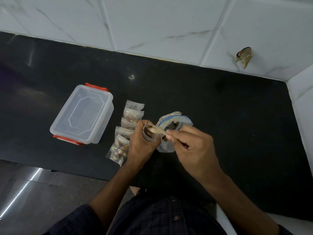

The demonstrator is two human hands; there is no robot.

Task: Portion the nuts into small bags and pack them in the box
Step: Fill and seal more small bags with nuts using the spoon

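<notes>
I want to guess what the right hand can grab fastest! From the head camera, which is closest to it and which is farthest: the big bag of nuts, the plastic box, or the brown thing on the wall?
1. Big bag of nuts, just beyond the right hand.
2. Plastic box, far off to the left.
3. Brown thing on the wall, up behind, right. Box and it are too close to call.

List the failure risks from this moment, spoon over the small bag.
1. The left hand holds the small bag in the air with a narrow mouth; nuts could slip off the spoon in the right hand onto the counter.
2. The big bag stands open right beside both hands; a nudge may tip it.
3. The box is still lidded, so packing waits.
</notes>
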